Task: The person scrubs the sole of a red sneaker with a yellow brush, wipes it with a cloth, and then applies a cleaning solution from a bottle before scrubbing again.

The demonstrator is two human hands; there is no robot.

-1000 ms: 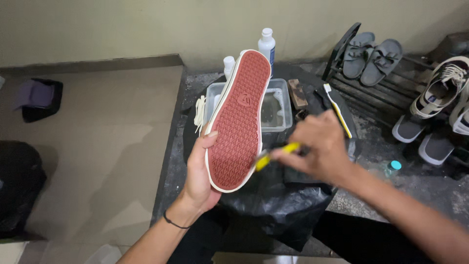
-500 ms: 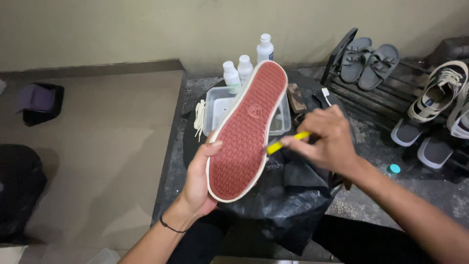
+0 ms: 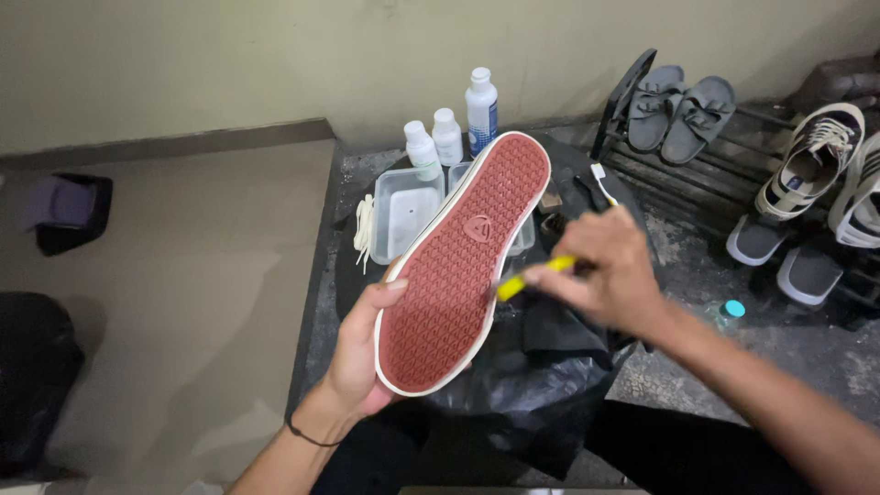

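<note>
Tilted further toward the frame's upper right than a second ago, red-soled shoe (image 3: 463,266) at centre, sole up, gripped from below by left hand (image 3: 362,353). Yellow brush (image 3: 534,275) now at the sole's right edge, pinched in closed fingers (image 3: 573,275) of right hand (image 3: 605,270). Scrubbing apparently continuing. Behind: white bottles (image 3: 449,128), clear tubs (image 3: 403,211).

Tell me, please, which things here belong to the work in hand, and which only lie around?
In use: left hand holding red-soled shoe; right hand with yellow brush.

Lying about: white bottles, clear tubs, laces, grey sandals, black bag.
</note>
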